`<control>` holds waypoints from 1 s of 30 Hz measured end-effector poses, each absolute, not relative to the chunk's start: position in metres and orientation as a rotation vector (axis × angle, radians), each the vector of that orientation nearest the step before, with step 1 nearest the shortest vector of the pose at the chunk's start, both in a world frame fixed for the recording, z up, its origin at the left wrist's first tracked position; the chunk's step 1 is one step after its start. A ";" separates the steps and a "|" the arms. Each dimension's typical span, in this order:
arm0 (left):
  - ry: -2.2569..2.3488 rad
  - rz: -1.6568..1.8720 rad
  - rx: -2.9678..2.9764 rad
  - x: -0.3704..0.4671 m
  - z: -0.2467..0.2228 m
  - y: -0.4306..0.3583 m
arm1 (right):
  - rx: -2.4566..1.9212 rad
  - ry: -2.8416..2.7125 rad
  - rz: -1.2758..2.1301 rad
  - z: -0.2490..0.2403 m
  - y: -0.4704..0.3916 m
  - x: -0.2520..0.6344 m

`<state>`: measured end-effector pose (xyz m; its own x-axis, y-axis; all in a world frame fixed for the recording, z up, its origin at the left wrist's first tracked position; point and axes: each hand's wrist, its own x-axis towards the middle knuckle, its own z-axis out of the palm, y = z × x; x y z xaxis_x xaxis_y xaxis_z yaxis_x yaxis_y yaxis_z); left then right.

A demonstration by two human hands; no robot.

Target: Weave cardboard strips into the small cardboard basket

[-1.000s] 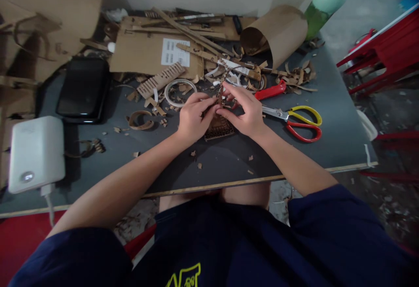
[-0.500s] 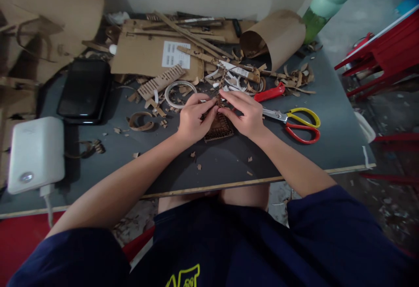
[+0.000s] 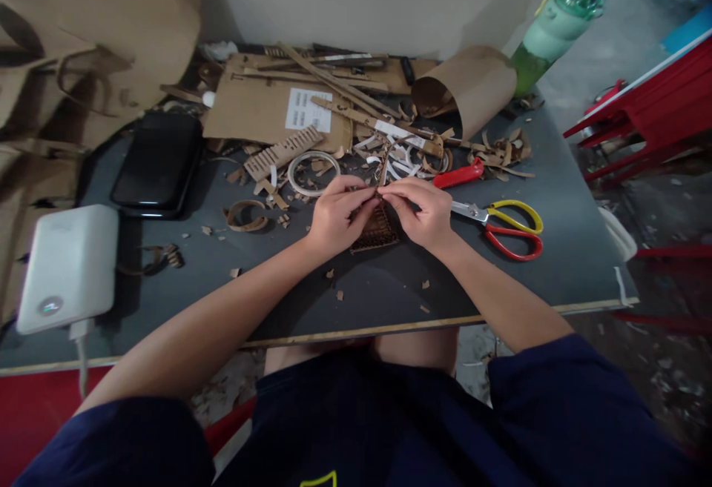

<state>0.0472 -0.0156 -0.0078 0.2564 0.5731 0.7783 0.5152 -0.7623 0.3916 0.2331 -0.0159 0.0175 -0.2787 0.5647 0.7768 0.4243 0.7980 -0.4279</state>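
My left hand [image 3: 339, 219] and my right hand [image 3: 423, 214] meet fingertip to fingertip over the table, both closed in a pinch. Between them runs a thin corrugated cardboard strip [image 3: 384, 159], its loose end pointing away from me. Just below the fingers lies a small brown cardboard piece [image 3: 377, 232] with ridged corrugated edging, partly covered by my left hand. To the right of my right hand rest scissors [image 3: 503, 229] with one yellow and one red handle, and a red-handled cutter [image 3: 459, 173].
Behind my hands are cardboard scraps, a roll of white tape [image 3: 292, 176] and a flat cardboard sheet [image 3: 245, 113]. A cardboard tube [image 3: 483, 90] and green bottle [image 3: 548, 38] are at back right. A black case [image 3: 159, 164] and white power bank [image 3: 72, 268] sit left.
The view has tipped slightly, so the table sits lower in it. My right fingers have drawn back along the strip and bunched closer to my left fingertips.
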 end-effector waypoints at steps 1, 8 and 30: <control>1.050 1.553 2.443 0.047 -0.008 -0.015 | -0.750 -1.906 0.206 0.018 -0.016 0.233; 1.027 1.621 2.465 0.048 -0.009 -0.015 | -0.826 -1.853 0.529 0.019 -0.013 0.235; 1.104 1.559 2.521 0.046 -0.006 -0.016 | -0.872 -1.651 1.075 0.017 -0.014 0.232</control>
<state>0.0462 -0.0164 -0.0061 0.2705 0.5455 0.7933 0.5668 -0.7563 0.3268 0.2315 -0.0137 0.0169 -0.2970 0.8974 0.3262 0.0645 0.3597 -0.9308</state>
